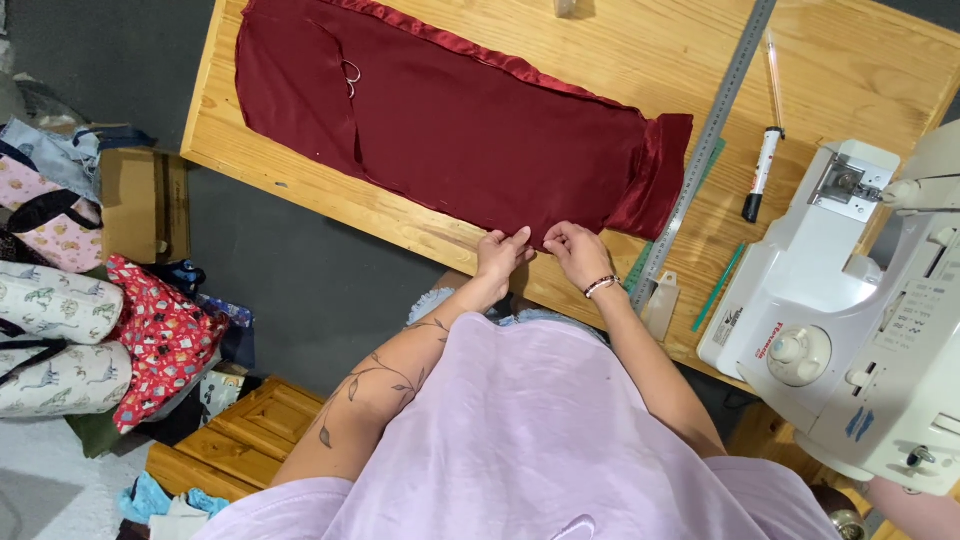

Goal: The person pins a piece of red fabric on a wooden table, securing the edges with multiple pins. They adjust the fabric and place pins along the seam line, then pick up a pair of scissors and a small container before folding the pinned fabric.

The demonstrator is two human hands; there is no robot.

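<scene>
Head view shows one wooden table (pixel 300 185) seen from above, with one long piece of dark red cloth (pixel 450 130) spread flat across it. The cloth runs from about 10 o'clock in the picture down toward 5 o'clock, where its end is folded over into a shinier band. Two bare hands work at the near edge of the cloth. The left hand (pixel 500 255) pinches that edge between thumb and fingertips, closed on the fabric. The right hand (pixel 578 255), just beside it at its 3 o'clock, also has its fingers drawn together on the same edge; one beaded bracelet (pixel 600 286) sits on that wrist. Nearly all the cloth lies beyond the hands, stretching away from them toward 11 o'clock, with the folded band at the right hand's 1 o'clock.

One pair of scissors (pixel 351 76) lies on the cloth, well apart from the hands, toward 11 o'clock. One long metal ruler (pixel 705 145) lies slantwise just past the folded band. At the ruler's 3 o'clock lies one marker pen (pixel 760 175) with a black cap. One white sewing machine (pixel 860 320) fills the table's right end, at the hands' 3 o'clock. Several patterned bags (pixel 90 320) are piled on the floor at 9 o'clock.
</scene>
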